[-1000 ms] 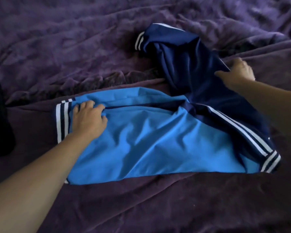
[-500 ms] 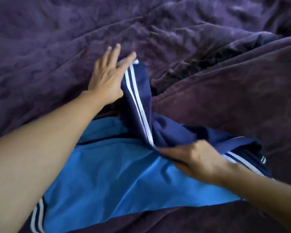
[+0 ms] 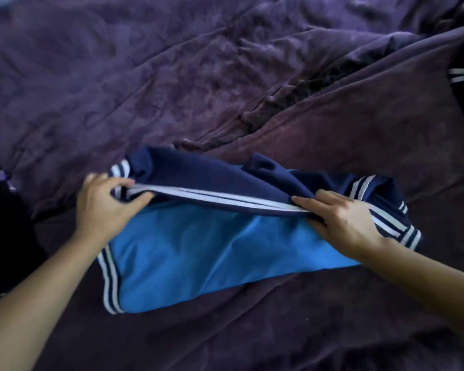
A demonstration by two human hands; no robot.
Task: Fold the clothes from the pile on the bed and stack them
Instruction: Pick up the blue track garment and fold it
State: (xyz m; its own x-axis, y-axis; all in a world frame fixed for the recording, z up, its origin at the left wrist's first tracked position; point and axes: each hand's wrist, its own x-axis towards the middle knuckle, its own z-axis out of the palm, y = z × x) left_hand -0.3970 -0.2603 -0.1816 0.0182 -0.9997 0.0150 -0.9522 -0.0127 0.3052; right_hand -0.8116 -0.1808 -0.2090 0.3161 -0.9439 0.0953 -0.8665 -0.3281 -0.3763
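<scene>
- A light-blue and navy sports garment with white stripes (image 3: 198, 258) lies on the crumpled purple velvet bedspread (image 3: 172, 76), in the near middle.
- Its upper layer runs left to right along its far edge.
- The left hand (image 3: 105, 207) pinches that layer's left end and the right hand (image 3: 343, 220) its right end.
- A black heap of cloth (image 3: 0, 236) lies at the left edge.
- A dark striped cloth (image 3: 460, 74) lies far right.

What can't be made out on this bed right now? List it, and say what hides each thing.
Head view:
- Blue garment: its far half lies under the navy striped fold that the left hand and right hand pinch.
- Black item: cut off by the left edge, too dark to identify.
- Dark striped item: cut off by the right edge.
</scene>
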